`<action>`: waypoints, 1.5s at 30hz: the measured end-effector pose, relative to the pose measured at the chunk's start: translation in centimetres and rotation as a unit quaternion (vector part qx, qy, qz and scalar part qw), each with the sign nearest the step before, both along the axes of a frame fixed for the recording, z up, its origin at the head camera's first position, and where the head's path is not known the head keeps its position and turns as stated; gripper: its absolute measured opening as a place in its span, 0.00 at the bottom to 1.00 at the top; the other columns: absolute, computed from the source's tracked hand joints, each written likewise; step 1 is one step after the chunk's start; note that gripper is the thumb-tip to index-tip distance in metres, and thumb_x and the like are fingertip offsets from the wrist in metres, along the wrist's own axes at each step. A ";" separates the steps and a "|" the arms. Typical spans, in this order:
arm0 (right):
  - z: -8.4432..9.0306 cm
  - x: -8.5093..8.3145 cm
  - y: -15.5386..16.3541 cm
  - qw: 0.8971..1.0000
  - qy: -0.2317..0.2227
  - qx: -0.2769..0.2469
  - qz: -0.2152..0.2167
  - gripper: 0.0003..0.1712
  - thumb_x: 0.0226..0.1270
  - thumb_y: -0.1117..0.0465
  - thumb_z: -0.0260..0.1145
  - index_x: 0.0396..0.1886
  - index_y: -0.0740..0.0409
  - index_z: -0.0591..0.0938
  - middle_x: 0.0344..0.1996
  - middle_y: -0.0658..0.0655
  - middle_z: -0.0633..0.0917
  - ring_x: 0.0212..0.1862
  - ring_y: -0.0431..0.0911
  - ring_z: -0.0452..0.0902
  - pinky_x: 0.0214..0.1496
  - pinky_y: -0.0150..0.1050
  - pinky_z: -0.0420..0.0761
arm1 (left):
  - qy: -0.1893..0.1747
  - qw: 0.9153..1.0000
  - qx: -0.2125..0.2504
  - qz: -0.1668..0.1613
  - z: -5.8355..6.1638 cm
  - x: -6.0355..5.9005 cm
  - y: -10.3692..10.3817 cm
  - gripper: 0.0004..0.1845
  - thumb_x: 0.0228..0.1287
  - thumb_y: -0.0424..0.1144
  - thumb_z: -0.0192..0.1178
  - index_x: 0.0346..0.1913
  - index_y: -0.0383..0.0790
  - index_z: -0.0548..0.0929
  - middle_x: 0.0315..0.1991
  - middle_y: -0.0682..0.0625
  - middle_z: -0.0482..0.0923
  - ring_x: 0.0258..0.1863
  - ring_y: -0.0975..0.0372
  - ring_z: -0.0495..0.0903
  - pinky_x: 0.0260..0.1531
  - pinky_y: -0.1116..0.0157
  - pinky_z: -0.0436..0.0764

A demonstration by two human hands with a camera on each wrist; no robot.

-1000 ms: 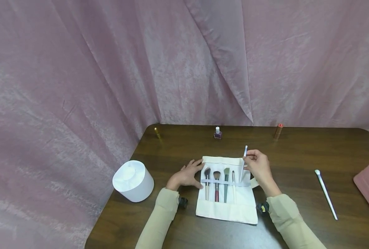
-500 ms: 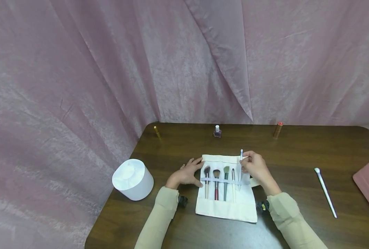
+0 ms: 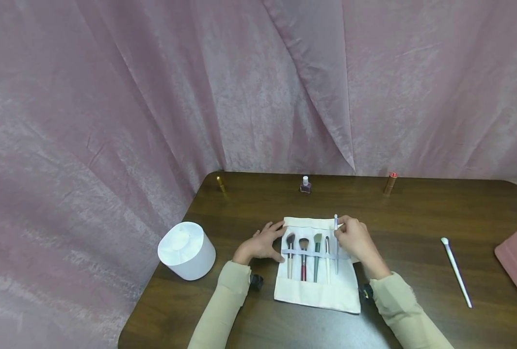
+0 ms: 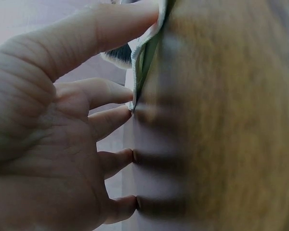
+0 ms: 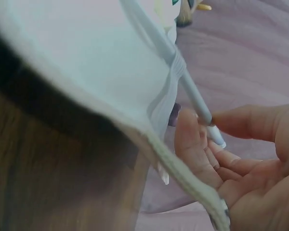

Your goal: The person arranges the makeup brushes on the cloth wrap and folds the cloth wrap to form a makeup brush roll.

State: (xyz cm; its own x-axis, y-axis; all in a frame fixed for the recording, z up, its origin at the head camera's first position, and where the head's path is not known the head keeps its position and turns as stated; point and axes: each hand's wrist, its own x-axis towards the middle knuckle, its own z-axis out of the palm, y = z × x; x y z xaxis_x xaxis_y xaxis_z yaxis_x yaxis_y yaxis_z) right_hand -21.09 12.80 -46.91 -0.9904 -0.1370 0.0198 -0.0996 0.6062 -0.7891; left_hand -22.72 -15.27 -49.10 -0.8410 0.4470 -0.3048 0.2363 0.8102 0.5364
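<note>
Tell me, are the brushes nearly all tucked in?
Four brushes already sit under the strap of the cloth roll. The right hand pinches a fifth, thin brush, partly slid in, while the left hand steadies the cloth. One white brush waits on the table.

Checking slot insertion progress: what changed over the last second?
The right hand pinches the thin white brush and has slid it down through the elastic band of the cloth brush roll; its tip was above the roll's top edge, now it sits lower, beside the four other brushes. The left hand stayed pressing the roll's left edge. The loose brush on the table is unmoved.
</note>
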 end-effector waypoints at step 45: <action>-1.8 -0.3 0.3 0.993 -0.102 0.066 0.011 0.21 0.69 0.60 0.61 0.14 0.59 0.78 0.11 0.50 0.74 0.18 0.43 0.68 0.23 0.35 0.66 | 0.001 1.000 -0.014 0.002 0.1 0.0 0.4 0.51 0.55 0.40 0.78 0.79 0.42 0.61 0.81 0.50 0.48 0.80 0.47 0.40 0.72 0.38 0.46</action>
